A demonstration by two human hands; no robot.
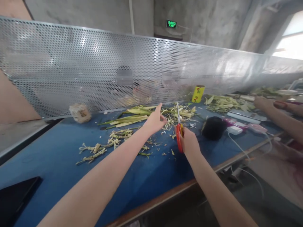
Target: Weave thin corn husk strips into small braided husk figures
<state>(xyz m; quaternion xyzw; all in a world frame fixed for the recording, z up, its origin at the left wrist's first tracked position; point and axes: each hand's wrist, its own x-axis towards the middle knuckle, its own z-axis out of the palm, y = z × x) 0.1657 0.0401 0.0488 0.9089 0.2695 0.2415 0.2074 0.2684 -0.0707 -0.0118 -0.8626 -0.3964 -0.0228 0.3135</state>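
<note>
While a dark flat slab [16, 192] sits at the near-left corner of the blue bench [59, 157], braided leaf strips [99, 149] lie further in. Long green-yellow leaves [132, 118] lie behind them, near the perforated screen [71, 63]. The left hand [155, 121] hovers over the leaf pile, fingers loosely spread, holding nothing. Just right of it are the red-handled scissors [179, 132], raised over the scraps, blades together and pointing up. The right hand [189, 143] is wrapped round the handles. A black round lump [214, 127] sits further right, with a yellow can [198, 94] behind it at the screen. Another person's arm [272, 107] is at the far right.
</note>
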